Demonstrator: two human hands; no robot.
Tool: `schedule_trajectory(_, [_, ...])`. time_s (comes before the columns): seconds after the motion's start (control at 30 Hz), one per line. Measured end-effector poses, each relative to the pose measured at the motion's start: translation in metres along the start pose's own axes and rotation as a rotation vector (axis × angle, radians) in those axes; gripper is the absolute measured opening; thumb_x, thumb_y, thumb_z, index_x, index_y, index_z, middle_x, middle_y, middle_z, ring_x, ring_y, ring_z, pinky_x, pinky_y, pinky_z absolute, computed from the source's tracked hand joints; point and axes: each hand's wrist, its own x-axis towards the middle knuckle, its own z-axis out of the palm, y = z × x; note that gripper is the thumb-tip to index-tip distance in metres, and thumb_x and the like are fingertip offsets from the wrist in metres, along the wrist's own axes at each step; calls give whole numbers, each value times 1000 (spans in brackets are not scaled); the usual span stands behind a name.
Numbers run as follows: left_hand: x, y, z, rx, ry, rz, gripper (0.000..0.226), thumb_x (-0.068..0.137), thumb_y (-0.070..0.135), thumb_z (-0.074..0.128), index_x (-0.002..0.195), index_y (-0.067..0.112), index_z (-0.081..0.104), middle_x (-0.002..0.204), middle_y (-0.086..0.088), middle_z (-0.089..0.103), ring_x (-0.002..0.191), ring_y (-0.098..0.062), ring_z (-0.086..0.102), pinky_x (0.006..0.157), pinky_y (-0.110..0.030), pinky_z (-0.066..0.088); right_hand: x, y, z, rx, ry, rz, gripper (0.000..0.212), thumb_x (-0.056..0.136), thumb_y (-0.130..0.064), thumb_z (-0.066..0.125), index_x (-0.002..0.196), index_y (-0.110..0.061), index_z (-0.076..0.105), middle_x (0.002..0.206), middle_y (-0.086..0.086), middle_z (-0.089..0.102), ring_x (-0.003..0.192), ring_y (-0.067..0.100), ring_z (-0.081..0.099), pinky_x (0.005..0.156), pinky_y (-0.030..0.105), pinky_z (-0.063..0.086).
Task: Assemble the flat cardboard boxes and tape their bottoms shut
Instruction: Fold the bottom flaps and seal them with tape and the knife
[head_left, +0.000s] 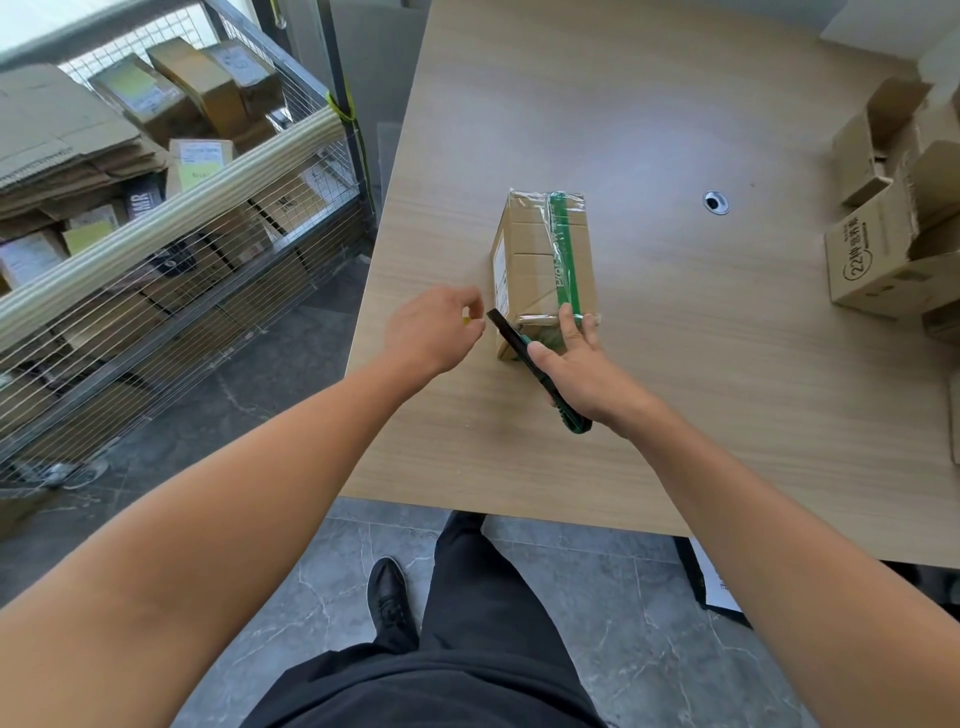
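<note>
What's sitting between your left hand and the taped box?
Head view: the black tip of the utility knife, held by the right hand, juts between left hand and taped box, over bare table.

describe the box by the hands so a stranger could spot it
Start at the wooden table, away from the open boxes at its right edge. Near its middle the box lies alone, touched by the right hand, and only it carries a green tape stripe.

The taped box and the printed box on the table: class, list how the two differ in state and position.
The taped box is sealed with green-striped tape; the printed box has open flaps. The taped box lies in the middle, touched by the right hand, which holds a knife; the printed box stands untouched, far right. Both are brown cardboard.
</note>
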Motion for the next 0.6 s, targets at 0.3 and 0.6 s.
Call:
schedule_trajectory(0.3, [-13, 6, 6, 90, 88, 107, 14, 98, 39, 53, 101, 28, 62, 95, 3, 51, 78, -27, 57, 70, -38, 49, 5, -5, -3, -196, -5, 4, 78, 101, -63, 36, 157, -8, 34, 168, -5, -22, 154, 11, -19, 124, 42, 9])
schedule_trajectory(0.6, [-18, -31, -12, 63, 153, 51, 9, 98, 43, 55, 100, 34, 55, 103, 6, 46, 72, -20, 53, 65, -34, 43, 10, 14, 3, -398, -20, -134, 69, 102, -64, 33, 96, -12, 79, 165, -13, -28, 150, 14, -32, 123, 62, 11])
